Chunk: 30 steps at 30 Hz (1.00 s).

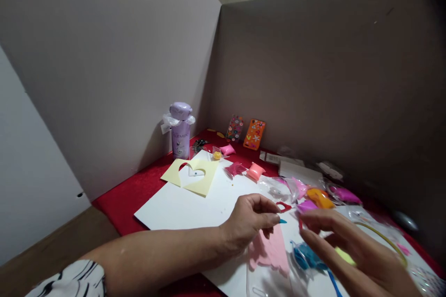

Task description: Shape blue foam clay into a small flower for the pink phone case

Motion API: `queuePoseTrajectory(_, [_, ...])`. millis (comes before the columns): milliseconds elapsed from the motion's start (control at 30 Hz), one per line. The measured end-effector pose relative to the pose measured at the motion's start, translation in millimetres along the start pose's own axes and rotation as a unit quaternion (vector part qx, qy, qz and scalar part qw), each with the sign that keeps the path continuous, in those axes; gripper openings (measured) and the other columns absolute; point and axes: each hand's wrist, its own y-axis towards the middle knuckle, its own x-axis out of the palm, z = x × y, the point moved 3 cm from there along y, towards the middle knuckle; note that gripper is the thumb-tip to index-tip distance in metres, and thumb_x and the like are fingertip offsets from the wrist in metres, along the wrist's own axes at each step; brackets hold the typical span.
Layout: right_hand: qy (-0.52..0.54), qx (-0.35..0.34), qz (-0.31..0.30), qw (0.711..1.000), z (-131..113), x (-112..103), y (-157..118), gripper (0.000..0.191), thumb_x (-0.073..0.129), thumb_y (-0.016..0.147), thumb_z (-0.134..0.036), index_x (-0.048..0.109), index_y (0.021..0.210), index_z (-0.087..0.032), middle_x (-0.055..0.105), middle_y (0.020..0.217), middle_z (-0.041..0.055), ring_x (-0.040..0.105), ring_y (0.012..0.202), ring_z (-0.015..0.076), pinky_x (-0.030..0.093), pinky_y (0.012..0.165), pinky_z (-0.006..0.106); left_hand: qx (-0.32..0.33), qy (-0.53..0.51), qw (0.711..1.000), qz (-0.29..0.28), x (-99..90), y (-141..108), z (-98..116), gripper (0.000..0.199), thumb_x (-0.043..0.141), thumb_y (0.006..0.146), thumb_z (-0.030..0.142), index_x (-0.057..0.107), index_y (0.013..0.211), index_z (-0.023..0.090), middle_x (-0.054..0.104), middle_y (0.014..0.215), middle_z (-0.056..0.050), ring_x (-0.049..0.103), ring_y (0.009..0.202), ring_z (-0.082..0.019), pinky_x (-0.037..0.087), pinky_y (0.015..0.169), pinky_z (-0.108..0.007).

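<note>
My left hand (252, 218) is closed in a pinch above the white board. A small teal pointed tip (283, 221) pokes out from its fingertips, the rest hidden by the fingers. Just beyond the index fingertip is a red loop-shaped piece (285, 207); whether the fingers touch it, I cannot tell. To the right, my right hand (344, 246) pinches a small red bit (300, 224) between thumb and fingers. Under the hands lies a flattened pink clay sheet (270, 250) with ragged edges. A packet of blue clay (306, 257) sits beside it, close to my right hand.
White board (181, 213) covers much of the red cloth (128, 195). Cream paper with a heart cutout (205, 178) lies left. A purple tumbler (181, 137) and two decorated phone cases (254, 134) stand behind. Several clay packets, including orange (319, 198), lie right. Grey walls enclose the back.
</note>
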Motion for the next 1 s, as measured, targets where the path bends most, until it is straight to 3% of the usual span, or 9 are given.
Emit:
queuePoseTrajectory(67, [0.011, 0.0, -0.037, 0.999, -2, 14, 7, 0.027, 0.059, 0.08, -0.044, 0.06, 0.099, -0.024, 0.067, 0.087, 0.0021, 0.065, 0.066, 0.0148, 0.054, 0.05, 0.02, 0.002, 0.008, 1.0, -0.017, 1.5, -1, 1, 0.033, 0.079, 0.049, 0.034, 0.06, 0.063, 0.011, 0.051, 0.045, 0.003, 0.045, 0.04, -0.007, 0.037, 0.043, -0.022])
queuePoseTrajectory(167, [0.033, -0.022, -0.025, 0.999, -4, 33, 4, 0.017, 0.054, 0.084, -0.037, 0.06, 0.092, -0.022, 0.066, 0.078, 0.0019, 0.064, 0.064, 0.0145, 0.053, 0.053, 0.021, 0.001, 0.019, 0.999, -0.033, 2.3, -1, 0, 0.036, 0.079, 0.051, 0.039, 0.057, 0.06, 0.012, 0.051, 0.042, 0.003, 0.044, 0.037, -0.008, 0.035, 0.039, -0.022])
queuePoseTrajectory(300, [0.054, -0.038, 0.008, 0.998, -4, 47, -11, 0.014, 0.054, 0.085, -0.031, 0.059, 0.094, -0.023, 0.065, 0.08, 0.0018, 0.065, 0.07, 0.0155, 0.053, 0.061, 0.023, 0.006, 0.044, 0.999, -0.03, 1.1, 0, -3, 0.036, 0.076, 0.056, 0.042, 0.055, 0.061, 0.013, 0.047, 0.041, 0.004, 0.041, 0.035, -0.006, 0.031, 0.037, -0.02])
queuePoseTrajectory(533, [0.009, -0.039, 0.044, 0.998, 4, 48, -24, 0.012, 0.049, 0.088, -0.029, 0.057, 0.096, -0.023, 0.065, 0.089, 0.0034, 0.064, 0.078, 0.0169, 0.052, 0.066, 0.025, 0.004, 0.096, 0.995, -0.027, 1.9, -3, -5, 0.038, 0.071, 0.062, 0.048, 0.054, 0.063, 0.014, 0.054, 0.051, 0.002, 0.042, 0.039, -0.006, 0.031, 0.038, -0.019])
queuePoseTrajectory(667, [-0.078, -0.122, 0.121, 0.982, 8, 46, -32, 0.013, 0.049, 0.088, -0.024, 0.058, 0.096, -0.022, 0.066, 0.092, 0.0051, 0.066, 0.084, 0.0194, 0.052, 0.07, 0.029, -0.008, 0.131, 0.99, -0.058, 2.7, -4, -6, 0.038, 0.07, 0.063, 0.048, 0.055, 0.062, 0.013, 0.054, 0.052, 0.002, 0.044, 0.043, -0.006, 0.034, 0.043, -0.019])
queuePoseTrajectory(767, [-0.121, -0.187, 0.151, 0.963, 5, 47, -35, 0.016, 0.051, 0.088, -0.027, 0.059, 0.098, -0.019, 0.067, 0.088, 0.0057, 0.067, 0.076, 0.0172, 0.051, 0.065, 0.026, -0.008, 0.139, 0.988, -0.07, 1.9, -4, -7, 0.037, 0.07, 0.063, 0.047, 0.055, 0.062, 0.013, 0.053, 0.051, 0.003, 0.044, 0.044, -0.006, 0.032, 0.043, -0.019])
queuePoseTrajectory(1000, [-0.072, -0.175, 0.16, 0.969, -2, 46, -34, 0.01, 0.051, 0.088, -0.018, 0.059, 0.093, -0.015, 0.065, 0.085, 0.0058, 0.063, 0.078, 0.0132, 0.047, 0.072, 0.022, 0.026, 0.15, 0.983, -0.107, 2.9, -5, -9, 0.043, 0.063, 0.07, 0.054, 0.056, 0.065, 0.012, 0.055, 0.055, 0.001, 0.046, 0.047, -0.007, 0.035, 0.047, -0.02])
